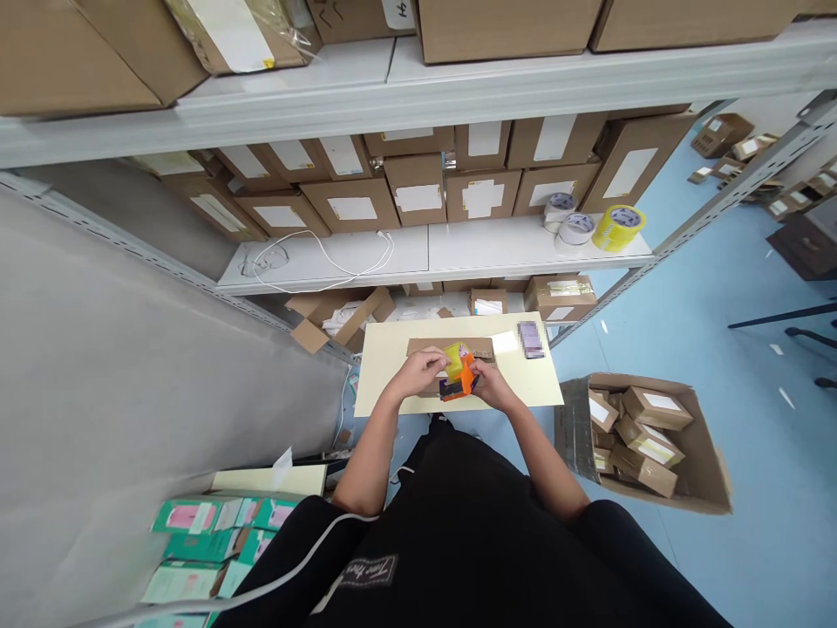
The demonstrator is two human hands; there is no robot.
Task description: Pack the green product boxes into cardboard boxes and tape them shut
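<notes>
An orange tape dispenser (466, 377) is held over the small pale-yellow table (385, 349). My right hand (492, 385) is closed around its right side. A yellow roll of tape (454, 359) sits at the dispenser's upper left, and the fingers of my left hand (422, 371) pinch at that roll. Beneath both hands lies a flat brown cardboard box (425, 345), partly covered by them and the dispenser. Toward the table's right end are a white paper slip (504, 343) and a phone-like item (530, 340) with a blurred surface.
A metal shelf (497, 253) ahead carries labelled cartons, tape rolls (618, 228) and a white cable (327, 262). An open carton (314, 324) stands behind the table's left. A large box (710, 445) of small parcels is on the floor at right. Green boxes (196, 548) are stacked lower left.
</notes>
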